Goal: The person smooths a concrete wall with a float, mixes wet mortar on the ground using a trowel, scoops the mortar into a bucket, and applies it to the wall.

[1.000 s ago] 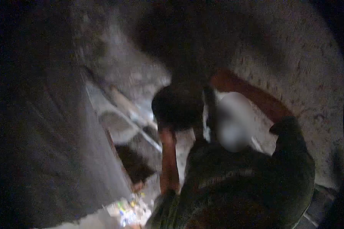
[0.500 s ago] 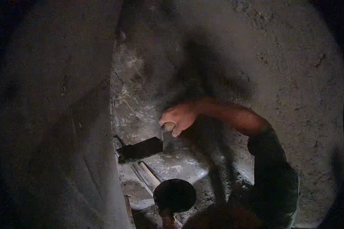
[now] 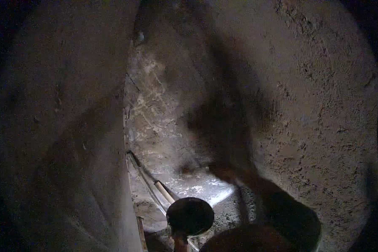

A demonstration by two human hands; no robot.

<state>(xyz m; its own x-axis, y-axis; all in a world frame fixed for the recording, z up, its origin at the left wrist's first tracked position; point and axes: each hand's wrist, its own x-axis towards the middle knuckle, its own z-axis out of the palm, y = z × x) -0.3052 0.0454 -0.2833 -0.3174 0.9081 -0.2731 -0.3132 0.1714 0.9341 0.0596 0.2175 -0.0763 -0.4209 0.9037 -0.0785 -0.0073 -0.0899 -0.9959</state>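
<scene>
At the bottom, left of centre, a bare left hand [image 3: 180,244] is partly seen just below a dark, round, flat-looking object [image 3: 190,216]. The object seems to be supported by this hand, but the fingers are hidden, so whether they are clamped on it cannot be told; nor can its material. Farther right and higher, a blurred bare right hand [image 3: 223,171] is held well apart from the left, at the end of an arm in a dark green sleeve [image 3: 287,216]. Whether its fingers are closed on anything cannot be told. For good control, the round object is best kept level and steady, and the right hand's grip and reach are best checked under better light, as deep shadow is cast around it.

Of the edges, a large, smooth grey wall-like surface [image 3: 71,168] is met first at the left, its near-vertical border closing off that side. Just right of it, a long, thin, pale pole [image 3: 146,180] and a short, light-wood rod [image 3: 164,191] are seen slanting towards the round object; a knock against them is best avoided there. More room is offered above, across a mottled grey-brown surface [image 3: 151,113] flecked with white. At the far right, the space is bounded by a rough, pitted brown wall [image 3: 323,126], near the sleeve, where an elbow could be scraped.
</scene>
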